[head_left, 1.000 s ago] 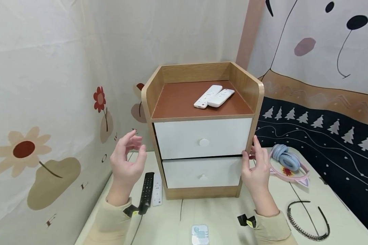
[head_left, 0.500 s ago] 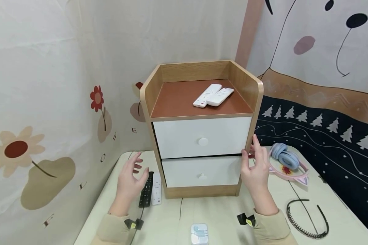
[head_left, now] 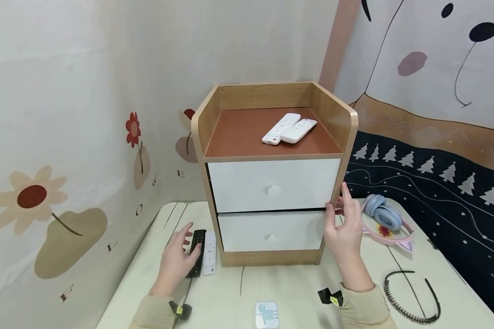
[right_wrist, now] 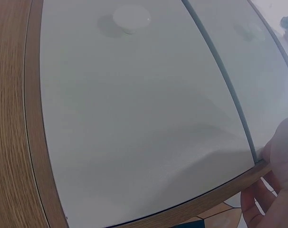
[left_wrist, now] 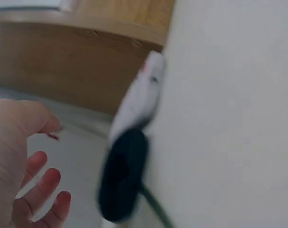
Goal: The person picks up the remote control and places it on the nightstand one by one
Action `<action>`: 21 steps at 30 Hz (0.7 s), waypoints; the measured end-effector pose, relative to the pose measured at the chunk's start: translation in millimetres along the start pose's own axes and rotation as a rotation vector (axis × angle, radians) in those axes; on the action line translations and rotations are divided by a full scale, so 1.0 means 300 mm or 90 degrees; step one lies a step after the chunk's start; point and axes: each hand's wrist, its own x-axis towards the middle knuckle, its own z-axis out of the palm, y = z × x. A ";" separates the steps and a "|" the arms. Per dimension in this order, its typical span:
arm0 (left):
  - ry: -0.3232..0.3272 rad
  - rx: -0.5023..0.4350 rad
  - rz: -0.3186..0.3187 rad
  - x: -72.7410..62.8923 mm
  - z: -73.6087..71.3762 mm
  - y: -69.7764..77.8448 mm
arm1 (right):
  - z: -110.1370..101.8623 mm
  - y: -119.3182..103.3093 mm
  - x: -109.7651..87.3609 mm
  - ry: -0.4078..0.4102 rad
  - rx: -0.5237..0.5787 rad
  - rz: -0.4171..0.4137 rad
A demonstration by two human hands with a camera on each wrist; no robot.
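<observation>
A small wooden cabinet with two white drawers, both closed, stands on the pale table. My right hand grips its right side edge, thumb at the front and fingers behind, as the right wrist view also shows. Left of the cabinet lie a black remote control and a white remote control, side by side. My left hand is beside the black remote, fingers loosely bent and holding nothing; its thumb overlaps that remote in the head view. In the left wrist view the black remote looks blurred and apart from the fingers.
Two white remote controls lie overlapping on the cabinet's brown top. Boxed earphones are at the table's front. To the right are blue headphones, a pink cat-ear headband and a black headband. Printed cloth hangs behind.
My left hand has lowered from beside the cabinet's drawers to the black remote at the table. The right hand keeps its grip on the cabinet's edge.
</observation>
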 end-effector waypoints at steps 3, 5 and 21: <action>-0.022 0.006 -0.007 -0.005 0.011 -0.017 | -0.004 0.004 -0.003 0.000 -0.005 0.006; -0.034 0.005 -0.014 -0.009 0.017 -0.024 | -0.006 0.005 -0.004 0.001 -0.008 0.005; -0.118 -0.007 -0.111 -0.029 0.046 -0.055 | 0.003 0.010 -0.004 0.009 -0.010 -0.011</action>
